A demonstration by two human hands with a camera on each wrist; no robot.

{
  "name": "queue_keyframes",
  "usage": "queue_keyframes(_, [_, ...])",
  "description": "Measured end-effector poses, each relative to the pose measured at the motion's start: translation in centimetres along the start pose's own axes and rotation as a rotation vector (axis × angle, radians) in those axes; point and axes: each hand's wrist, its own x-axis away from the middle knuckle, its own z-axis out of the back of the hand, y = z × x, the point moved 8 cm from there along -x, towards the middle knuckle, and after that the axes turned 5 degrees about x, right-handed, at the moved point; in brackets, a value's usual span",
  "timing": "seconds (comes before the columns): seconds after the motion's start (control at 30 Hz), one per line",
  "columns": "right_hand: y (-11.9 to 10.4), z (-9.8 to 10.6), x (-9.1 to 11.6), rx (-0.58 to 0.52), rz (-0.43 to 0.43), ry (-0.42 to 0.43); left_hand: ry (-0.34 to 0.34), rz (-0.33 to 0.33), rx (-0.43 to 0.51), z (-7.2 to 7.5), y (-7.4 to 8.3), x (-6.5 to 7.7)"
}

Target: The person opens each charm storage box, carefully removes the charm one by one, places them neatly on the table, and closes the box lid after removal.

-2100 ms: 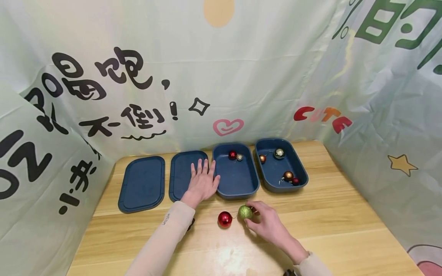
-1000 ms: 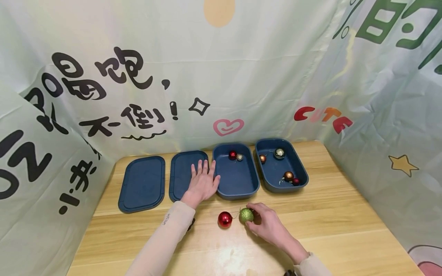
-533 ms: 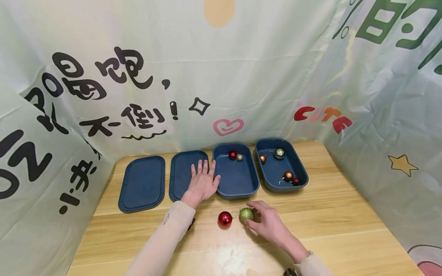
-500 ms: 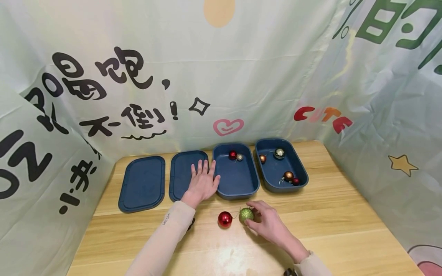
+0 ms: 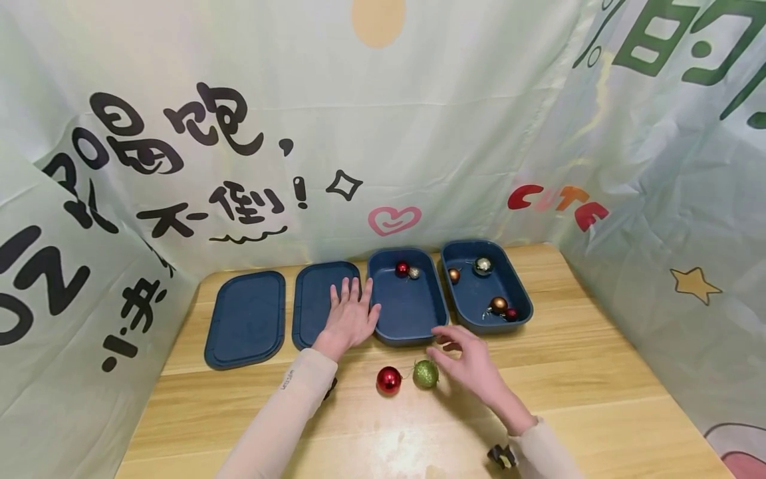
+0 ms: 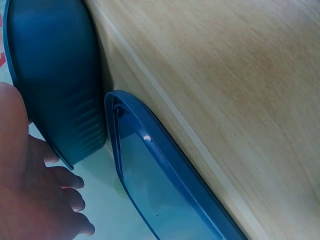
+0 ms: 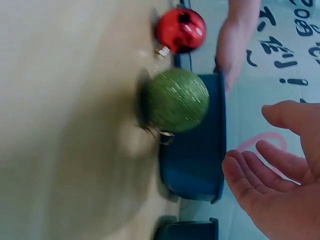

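A glittery green Christmas bauble (image 5: pixel 425 374) sits on the table, a shiny red bauble (image 5: pixel 389 381) just left of it. My right hand (image 5: pixel 469 362) hovers behind and right of the green one, fingers loosely bent. In the right wrist view a gap shows between that hand (image 7: pixel 280 175) and the green bauble (image 7: pixel 177 100). My left hand (image 5: pixel 350 319) spreads its fingers at the left rim of the middle blue box (image 5: pixel 413 309), overlapping the blue lid (image 5: pixel 314 313). In the left wrist view its fingers (image 6: pixel 65 177) lie close to the box's rim.
Inside the middle box are a small red bauble (image 5: pixel 402 269) and a small pale one (image 5: pixel 413 273). The right blue box (image 5: pixel 491 289) holds several baubles. Another blue lid (image 5: pixel 247 319) lies at the far left. A printed cloth (image 5: pixel 467 133) hangs behind the table (image 5: pixel 574 372).
My right hand has let go of the green bauble and drawn back toward the middle box. The green bauble stays on the table; my left hand has not moved.
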Motion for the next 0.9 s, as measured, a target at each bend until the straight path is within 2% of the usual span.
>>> queue_keyframes(0.13, [1.0, 0.8, -1.8, -0.023, -0.105, 0.018, 0.004, 0.002, -0.003, -0.1, -0.1, 0.0])
queue_keyframes(0.3, [2.6, 1.3, -4.1, 0.006, -0.226, -0.012, 0.007, 0.003, -0.003, -0.1, -0.1, 0.0])
queue_keyframes(0.63, [4.5, 0.9, -7.8, 0.048, -0.286, -0.074, 0.007, -0.002, 0.006, -0.1, -0.2, 0.1])
queue_keyframes(0.9, [5.4, -0.1, -10.4, 0.111, -0.286, -0.096, 0.007, -0.006, 0.011, 0.1, -0.1, 0.0])
